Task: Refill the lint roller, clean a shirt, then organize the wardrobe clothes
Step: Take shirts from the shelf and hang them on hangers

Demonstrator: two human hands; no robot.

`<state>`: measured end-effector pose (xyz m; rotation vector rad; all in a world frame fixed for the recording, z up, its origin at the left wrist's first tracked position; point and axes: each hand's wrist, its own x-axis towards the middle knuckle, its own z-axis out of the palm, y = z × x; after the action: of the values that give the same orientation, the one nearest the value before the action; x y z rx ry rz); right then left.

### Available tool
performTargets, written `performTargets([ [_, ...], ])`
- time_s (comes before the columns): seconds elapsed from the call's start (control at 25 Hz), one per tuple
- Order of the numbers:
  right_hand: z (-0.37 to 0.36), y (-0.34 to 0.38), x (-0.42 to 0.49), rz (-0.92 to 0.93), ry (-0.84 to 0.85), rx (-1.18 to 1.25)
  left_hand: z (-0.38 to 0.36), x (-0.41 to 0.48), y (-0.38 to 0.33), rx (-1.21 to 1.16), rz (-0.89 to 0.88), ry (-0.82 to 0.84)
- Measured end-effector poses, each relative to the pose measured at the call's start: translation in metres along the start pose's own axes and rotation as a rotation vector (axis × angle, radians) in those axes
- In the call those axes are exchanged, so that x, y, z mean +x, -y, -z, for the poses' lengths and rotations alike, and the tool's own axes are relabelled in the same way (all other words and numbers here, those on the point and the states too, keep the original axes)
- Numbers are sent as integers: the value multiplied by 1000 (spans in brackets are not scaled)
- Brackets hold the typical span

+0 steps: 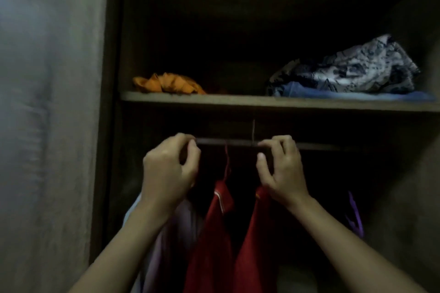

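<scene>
Both hands are raised to the dark hanging rail (228, 141) inside the wardrobe. My left hand (169, 169) curls its fingers at the rail's left part, and my right hand (281, 166) pinches at the rail further right. Whether either hand grips a hanger hook is hidden by the fingers and the dim light. Between the hands a red hanger hook (227, 162) hangs from the rail. Below it hang a red garment (214, 233) and a second red piece (257, 245). A pale lilac garment (166, 245) hangs behind my left forearm.
A shelf (238, 100) above the rail carries a crumpled orange cloth (166, 83) at left and a blue-white patterned pile (352, 69) on blue fabric at right. A purple hanger (356, 216) hangs far right. A pale curtain (47, 102) covers the left side.
</scene>
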<state>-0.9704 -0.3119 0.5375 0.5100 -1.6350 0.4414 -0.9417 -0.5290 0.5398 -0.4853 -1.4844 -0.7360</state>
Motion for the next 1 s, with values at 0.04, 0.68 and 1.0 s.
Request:
performTargets([
  [0.04,7,13,17,179,-30,15,9,22,2,-12,-73,-73],
  [0.68,-18,90,169,67,799,266,51,133,42,289,-133,437],
  [1.0,55,127,121,-69,516,667,98,111,-34,-190,-70,341],
])
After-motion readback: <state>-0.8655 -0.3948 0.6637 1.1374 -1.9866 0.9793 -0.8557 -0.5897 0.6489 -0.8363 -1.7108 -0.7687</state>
